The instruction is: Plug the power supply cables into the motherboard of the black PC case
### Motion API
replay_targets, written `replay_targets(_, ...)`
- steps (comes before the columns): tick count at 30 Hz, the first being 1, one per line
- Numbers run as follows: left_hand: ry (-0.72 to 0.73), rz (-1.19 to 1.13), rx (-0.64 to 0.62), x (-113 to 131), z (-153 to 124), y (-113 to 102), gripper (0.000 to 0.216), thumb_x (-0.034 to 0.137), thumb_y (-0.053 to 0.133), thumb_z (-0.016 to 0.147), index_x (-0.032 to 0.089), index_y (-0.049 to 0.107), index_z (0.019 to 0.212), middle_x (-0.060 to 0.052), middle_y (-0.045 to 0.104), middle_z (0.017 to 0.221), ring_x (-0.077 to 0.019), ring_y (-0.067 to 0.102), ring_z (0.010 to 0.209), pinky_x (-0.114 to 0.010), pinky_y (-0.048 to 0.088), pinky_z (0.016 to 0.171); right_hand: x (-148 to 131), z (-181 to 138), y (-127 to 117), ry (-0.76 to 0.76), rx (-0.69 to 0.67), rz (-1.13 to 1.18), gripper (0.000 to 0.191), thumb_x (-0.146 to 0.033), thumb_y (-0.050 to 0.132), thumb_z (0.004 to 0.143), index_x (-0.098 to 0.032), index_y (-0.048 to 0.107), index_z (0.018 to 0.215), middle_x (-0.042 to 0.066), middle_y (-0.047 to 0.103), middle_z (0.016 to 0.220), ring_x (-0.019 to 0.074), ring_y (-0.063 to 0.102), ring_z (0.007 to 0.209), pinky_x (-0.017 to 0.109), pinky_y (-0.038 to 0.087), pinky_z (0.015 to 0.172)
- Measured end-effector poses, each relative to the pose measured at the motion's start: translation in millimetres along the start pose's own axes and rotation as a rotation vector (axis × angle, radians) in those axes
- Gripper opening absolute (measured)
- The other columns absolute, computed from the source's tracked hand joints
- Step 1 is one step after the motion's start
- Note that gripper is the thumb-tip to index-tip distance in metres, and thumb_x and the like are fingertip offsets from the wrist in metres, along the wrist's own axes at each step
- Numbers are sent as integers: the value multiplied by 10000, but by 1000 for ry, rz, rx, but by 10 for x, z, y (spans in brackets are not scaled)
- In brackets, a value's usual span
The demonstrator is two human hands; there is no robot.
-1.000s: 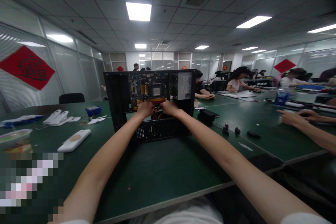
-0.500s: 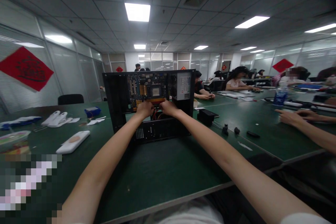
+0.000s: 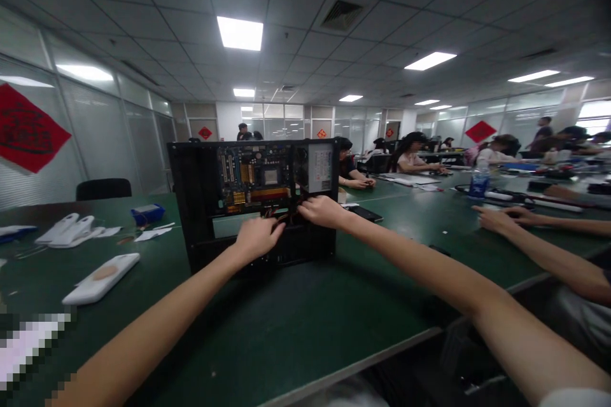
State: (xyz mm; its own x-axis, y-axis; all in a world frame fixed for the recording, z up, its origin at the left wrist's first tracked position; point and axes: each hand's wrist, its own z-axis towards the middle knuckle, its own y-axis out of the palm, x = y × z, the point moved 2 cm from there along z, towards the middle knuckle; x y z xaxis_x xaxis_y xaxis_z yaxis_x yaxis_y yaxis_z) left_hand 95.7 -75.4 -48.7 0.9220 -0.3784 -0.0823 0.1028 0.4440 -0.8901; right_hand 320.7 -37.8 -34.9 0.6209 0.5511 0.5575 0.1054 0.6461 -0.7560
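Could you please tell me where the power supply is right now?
In the head view, the power supply sits in the upper right corner of the black computer case, right of the motherboard, just above the right hand.

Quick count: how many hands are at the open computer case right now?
2 in view: the left hand, by the cables below the motherboard, and the right hand, just below the power supply. Any behind the computer case would be hidden.

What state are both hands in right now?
Left hand: beside cables in the computer case; grip cannot be told.
Right hand: curled below the power supply; any hold hidden.
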Motion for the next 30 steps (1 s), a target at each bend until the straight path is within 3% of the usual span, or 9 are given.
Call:
replay_targets(4, 71, 139, 108, 159, -175, 122, 607, 587, 298, 1029, 187, 753, 997, -152, 759, 915, -301, 720, 868, -395, 509, 807, 222, -532, -27, -253, 39, -164, 416, -191, 280, 1074, -139, 690, 1028, 100, 685, 859, 201, 604, 829, 346, 447, 818)
replay_targets(7, 73, 142, 122, 111, -168, 178, 597, 582, 295, 1021, 198, 751, 997, -146, 759, 927, -291, 711, 874, -395, 505, 823, 399, -719, -75, -438, 60, -204, 381, -288, 339, 1083, -160, 696, 1048, 92, 693, 963, 210, 599, 958, 381, 433, 979)
replay_targets(10, 59, 121, 124, -3, -136, 203, 556, 573, 320, 1005, 230, 758, 996, -124, 761, 929, -281, 703, 875, -378, 500, 798, 498, -718, -146, -562, 77, -211, 324, -246, 379, 1071, -171, 689, 1127, 93, 683, 1082, 204, 574, 1070, 383, 387, 1076)
replay_targets(14, 58, 113, 143, -126, -115, 214, 539, 561, 338, 991, 243, 773, 976, -105, 757, 905, -269, 698, 862, -356, 477, 741, 484, -582, -233, -551, -4, -267, 393, -158, 309, 1065, -185, 701, 1084, 79, 672, 1032, 202, 561, 997, 390, 364, 1075)
replay_targets(19, 17, 80, 175, -194, -74, 231, 594, 597, 317, 994, 262, 806, 964, -91, 763, 873, -259, 697, 825, -335, 417, 672, 347, -487, -336, -522, -38, -322, 431, -112, 284, 1053, -164, 704, 973, 88, 663, 931, 210, 547, 880, 364, 399, 852)
replay_targets(24, -155, -12, 200, -393, 43, 261, 649, 581, 282, 1012, 267, 828, 852, -81, 772, 824, -255, 700, 796, -324, 341, 615, 176, -435, -466, -589, -56, -363, 437, -90, 287, 1044, -152, 710, 955, 87, 674, 899, 214, 545, 839, 361, 371, 769)
replay_targets(30, -328, -308, 258, -708, 210, 273, 643, 574, 322, 994, 218, 755, 680, -67, 738, 726, -232, 690, 780, -307, 347, 629, -153, -342, -707, -671, -6, -344, 395, -85, 348, 1030, -135, 729, 939, 96, 685, 839, 202, 573, 790, 352, 355, 716)
